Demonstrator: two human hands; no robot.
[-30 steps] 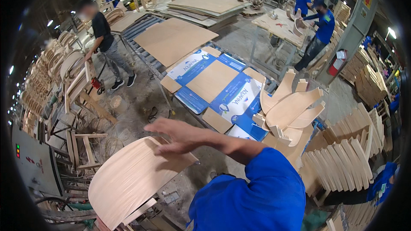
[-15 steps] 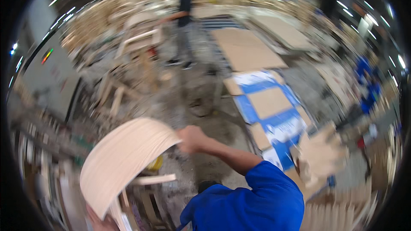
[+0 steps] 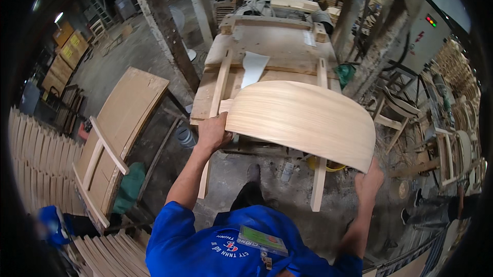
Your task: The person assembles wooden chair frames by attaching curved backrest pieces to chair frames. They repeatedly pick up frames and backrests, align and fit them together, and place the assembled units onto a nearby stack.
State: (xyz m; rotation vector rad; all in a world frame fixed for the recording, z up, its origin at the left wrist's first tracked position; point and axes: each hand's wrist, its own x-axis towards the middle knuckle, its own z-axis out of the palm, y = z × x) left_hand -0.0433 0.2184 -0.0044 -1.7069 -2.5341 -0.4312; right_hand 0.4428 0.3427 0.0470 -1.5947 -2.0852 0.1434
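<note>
A curved, half-oval pale wooden panel [image 3: 303, 118] is held up in front of me, above the near edge of a wooden workbench [image 3: 287, 41]. My left hand [image 3: 213, 132] is closed on its left end, beside a small wooden block [image 3: 226, 106]. At the lower right corner, my right hand [image 3: 368, 180] grips the panel, its fingers partly hidden. Two slotted wooden bars, a left bar [image 3: 222, 83] and a right bar [image 3: 319, 184], run under the panel and stick out past the bench's near edge. Whether the panel touches them, I cannot tell.
On the bench lies a white sheet [image 3: 252, 69]. Concrete posts [image 3: 167, 33] flank it. To the left, a lower table [image 3: 128, 94] carries a wooden frame, near stacked slats [image 3: 43, 148]. A wooden chair frame [image 3: 393, 118] stands right. Other people are at the lower left and right.
My view has swung round to the workbench. The panel, tilted at my left before, is now in front of me, still between both hands.
</note>
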